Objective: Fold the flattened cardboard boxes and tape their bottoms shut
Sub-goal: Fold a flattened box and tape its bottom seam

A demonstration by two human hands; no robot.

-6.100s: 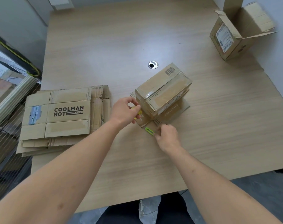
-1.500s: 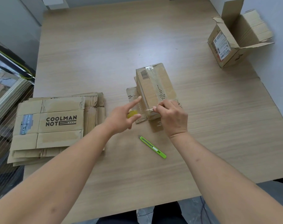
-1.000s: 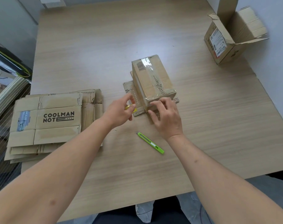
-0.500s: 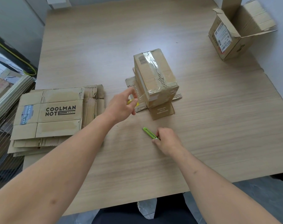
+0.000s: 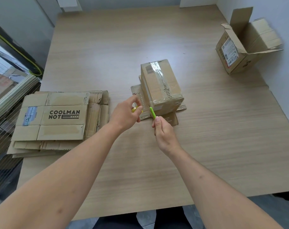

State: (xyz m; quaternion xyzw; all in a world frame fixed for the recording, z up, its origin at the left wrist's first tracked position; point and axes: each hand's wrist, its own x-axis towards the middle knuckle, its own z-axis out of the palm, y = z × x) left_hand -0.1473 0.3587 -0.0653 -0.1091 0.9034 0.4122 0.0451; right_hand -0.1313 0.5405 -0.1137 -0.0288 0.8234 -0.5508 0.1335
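One folded box [image 5: 162, 86] stands upside down near the centre of the bench [image 5: 223, 138], its bottom facing up with clear tape run along the seam and down the near end; its loose top flaps splay out flat beneath it. From the box, the left hand [image 5: 126, 115] sits at about 8 o'clock, its grip curled round a yellow tape roll [image 5: 135, 109] that is mostly hidden by the fingers. The right hand [image 5: 163, 131] is at about 6 o'clock, its grip clenched on a green utility knife [image 5: 152, 113] whose tip points up at the box's near lower corner, just where the tape leaves the cardboard toward the roll. Whether the blade is out I cannot tell.

Judging by this, the taping of this box is nearly finished: the strip is laid, and what remains is most likely to cut it free from the roll and press the loose end down. A second box [image 5: 242, 52], already erected with its top flaps open, stands at 2 o'clock, well apart near the bench's far right corner; its underside is hidden, so I cannot say whether it is taped. At 9 o'clock lies a stack of flattened boxes [image 5: 57, 119], several deep, the top one printed COOLMAN NOTE. Those are not yet folded, so the greater part of the job looks to be ahead.
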